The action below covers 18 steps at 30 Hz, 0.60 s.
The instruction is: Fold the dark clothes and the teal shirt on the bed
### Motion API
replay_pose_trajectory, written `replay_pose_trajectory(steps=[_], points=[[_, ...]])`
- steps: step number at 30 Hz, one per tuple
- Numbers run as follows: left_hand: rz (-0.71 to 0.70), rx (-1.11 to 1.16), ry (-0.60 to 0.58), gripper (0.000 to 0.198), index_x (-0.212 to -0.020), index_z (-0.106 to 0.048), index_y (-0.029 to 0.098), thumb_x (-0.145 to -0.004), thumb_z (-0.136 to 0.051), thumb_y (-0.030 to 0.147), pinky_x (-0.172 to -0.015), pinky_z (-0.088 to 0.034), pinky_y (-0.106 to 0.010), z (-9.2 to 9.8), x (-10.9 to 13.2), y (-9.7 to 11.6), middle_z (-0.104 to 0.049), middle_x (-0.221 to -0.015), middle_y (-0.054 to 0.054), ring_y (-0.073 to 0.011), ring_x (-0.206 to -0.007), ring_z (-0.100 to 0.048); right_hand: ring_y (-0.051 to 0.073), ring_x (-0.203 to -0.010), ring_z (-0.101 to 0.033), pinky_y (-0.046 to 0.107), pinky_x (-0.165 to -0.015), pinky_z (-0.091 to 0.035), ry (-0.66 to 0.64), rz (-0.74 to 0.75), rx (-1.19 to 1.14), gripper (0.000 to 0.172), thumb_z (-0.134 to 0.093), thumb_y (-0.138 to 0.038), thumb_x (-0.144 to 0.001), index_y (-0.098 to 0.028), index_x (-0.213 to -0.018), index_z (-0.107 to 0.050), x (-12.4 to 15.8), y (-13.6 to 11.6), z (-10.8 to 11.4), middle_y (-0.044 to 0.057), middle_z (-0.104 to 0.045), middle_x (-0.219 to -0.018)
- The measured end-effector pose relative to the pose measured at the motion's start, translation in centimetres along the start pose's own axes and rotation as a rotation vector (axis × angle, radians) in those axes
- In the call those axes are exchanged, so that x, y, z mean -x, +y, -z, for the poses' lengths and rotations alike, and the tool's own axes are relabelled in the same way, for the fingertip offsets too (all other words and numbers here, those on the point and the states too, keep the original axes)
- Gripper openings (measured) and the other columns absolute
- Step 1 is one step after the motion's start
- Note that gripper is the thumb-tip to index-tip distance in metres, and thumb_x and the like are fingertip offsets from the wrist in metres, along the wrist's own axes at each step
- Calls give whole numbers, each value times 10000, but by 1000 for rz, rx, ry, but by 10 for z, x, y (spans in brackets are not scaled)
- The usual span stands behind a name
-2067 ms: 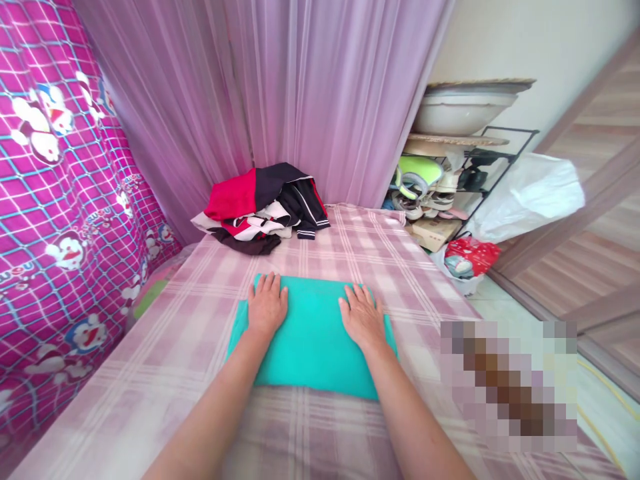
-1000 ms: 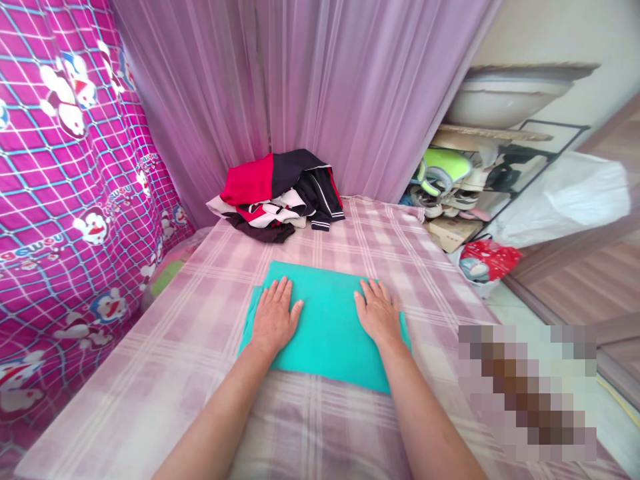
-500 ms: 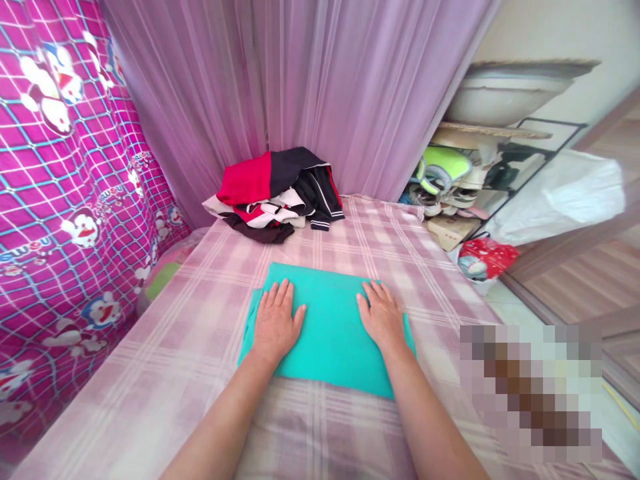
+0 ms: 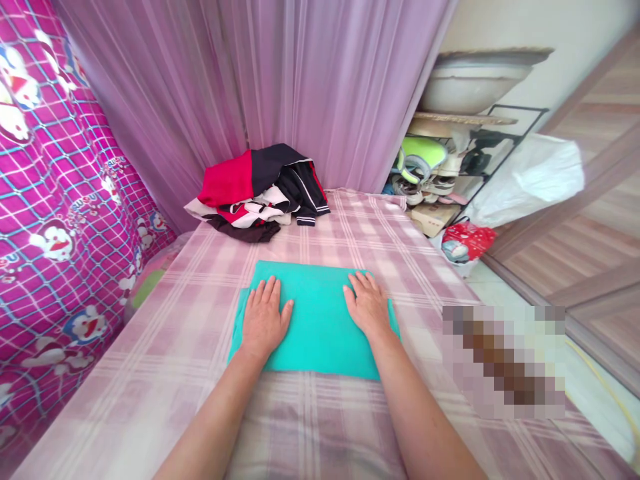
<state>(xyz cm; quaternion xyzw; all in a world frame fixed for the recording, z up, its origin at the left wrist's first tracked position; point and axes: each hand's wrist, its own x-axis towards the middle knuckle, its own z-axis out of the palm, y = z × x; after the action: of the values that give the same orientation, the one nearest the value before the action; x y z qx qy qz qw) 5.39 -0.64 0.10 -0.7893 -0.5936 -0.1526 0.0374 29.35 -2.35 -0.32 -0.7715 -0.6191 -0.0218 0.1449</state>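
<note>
A folded teal cloth (image 4: 315, 320) lies flat on the plaid bed sheet (image 4: 320, 427), wider than it is deep. My left hand (image 4: 265, 319) rests palm down on its left part, fingers extended and thumb spread. On the right part lies my right hand (image 4: 367, 303), also palm down with its fingers stretched out. Neither hand grips anything. Layers of the cloth stick out a little beyond its left and right sides.
Behind the cloth is a heap of red, white and dark clothes (image 4: 265, 193), against a purple curtain (image 4: 300, 87). A pink patterned cloth (image 4: 60, 220) hangs at left. At right stand a shoe rack (image 4: 485, 177) and a white bag (image 4: 530, 177). A blurred patch covers the lower right.
The whole view has shifted, so the cloth, clothes heap and rack appear farther left. Both hands stay flat on the teal cloth, in about the same places.
</note>
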Motion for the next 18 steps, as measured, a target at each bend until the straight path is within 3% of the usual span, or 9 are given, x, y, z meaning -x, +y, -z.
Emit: replay_pose_trajectory(steps=[4,9,15,18], points=[[3,-13,-2,602,-1443,-467,110,-964,-361,458,-1156,-336,-492,1,0,1,-447,-1519,-126,-313,-1415,-389,297,-1412,-345,599,-1134,-206,-30,-1,16,457,-356,-350,-999,-197,-1381,-555,-1,-10,14,110,-487,-1490],[11,-23,-14,601,-1438,-474,107,-963,-371,461,-1156,-338,-491,2,-1,1,-440,-1523,-127,-315,-1415,-389,306,-1435,-299,632,-1134,-153,52,162,-48,473,-338,-385,-1005,-233,-1415,-519,-2,-40,32,110,-426,-1535],[17,-33,-68,614,-1455,-443,82,-965,-382,448,-1166,-319,-490,9,0,3,-407,-1542,-126,-317,-1430,-360,281,-1434,-315,615,-1145,-138,-132,188,-51,511,-310,-424,-1015,-230,-1466,-453,2,-57,8,110,-437,-1528],[43,-33,-130,594,-1460,-440,108,-972,-370,439,-1168,-305,-504,19,-3,10,-388,-1558,-113,-315,-1437,-347,278,-1442,-298,619,-1147,-118,-136,190,-48,525,-292,-431,-1017,-224,-1480,-430,3,-55,0,108,-420,-1539]])
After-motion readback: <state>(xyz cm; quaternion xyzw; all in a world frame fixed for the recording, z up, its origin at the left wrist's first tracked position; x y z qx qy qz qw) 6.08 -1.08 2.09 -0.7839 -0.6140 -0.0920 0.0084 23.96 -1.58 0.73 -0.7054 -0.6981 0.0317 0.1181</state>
